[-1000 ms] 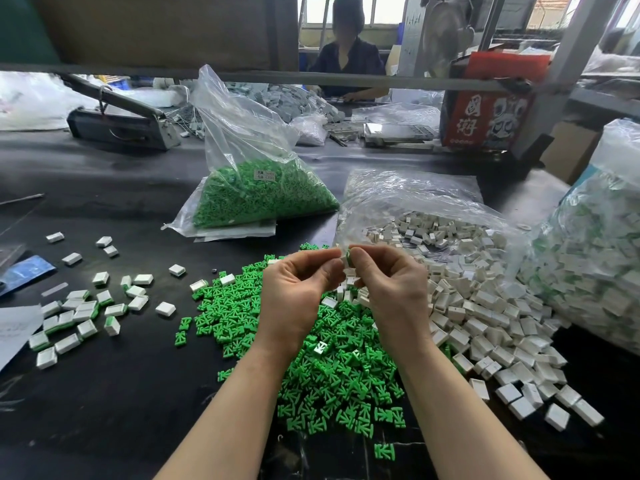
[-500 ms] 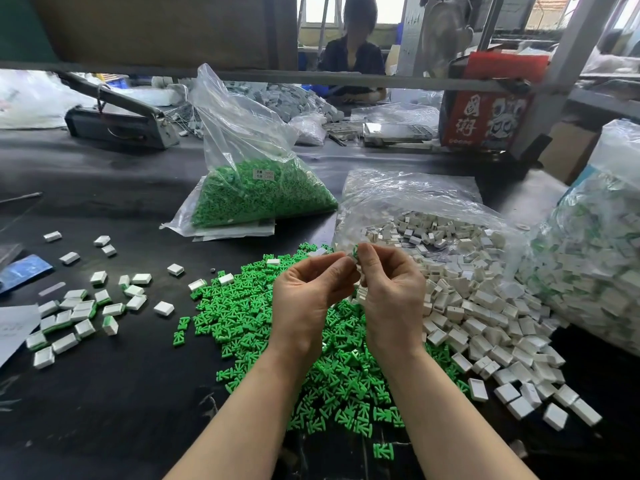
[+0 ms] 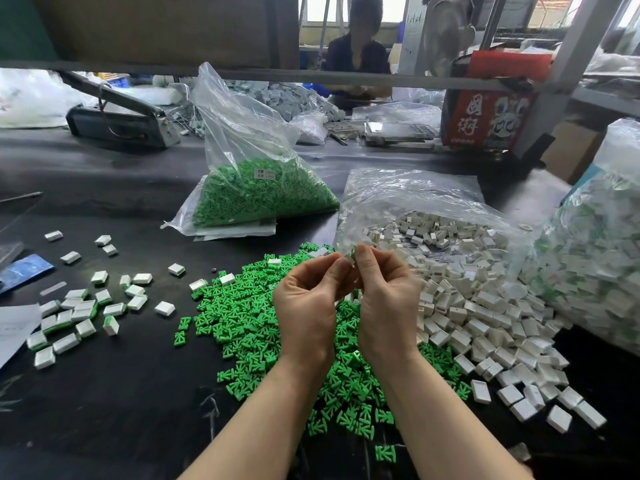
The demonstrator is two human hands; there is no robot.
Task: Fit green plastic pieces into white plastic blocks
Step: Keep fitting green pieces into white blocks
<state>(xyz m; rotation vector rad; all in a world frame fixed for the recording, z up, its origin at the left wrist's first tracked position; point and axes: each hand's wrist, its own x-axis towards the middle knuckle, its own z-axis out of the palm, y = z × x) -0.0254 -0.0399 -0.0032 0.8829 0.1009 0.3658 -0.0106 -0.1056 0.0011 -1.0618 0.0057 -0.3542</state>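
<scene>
Hands: left hand [image 3: 306,306] and right hand [image 3: 384,299] meet fingertip to fingertip above the counter [image 3: 114,410], grip narrow, pinching a green piece [image 3: 352,253]; any white block there is hidden.
Handling: probably light, stiff, fiddly; hold by edges.
Stock: green pile [image 3: 249,327], white blocks [image 3: 485,313] just beside.

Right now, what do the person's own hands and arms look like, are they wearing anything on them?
Both arms are bare from the bottom edge of the picture up to the wrists, with no sleeves showing. The left hand and the right hand wear no gloves. No watch, bracelet or ring shows on either one. The fingernails that show look short and unpainted.
</scene>
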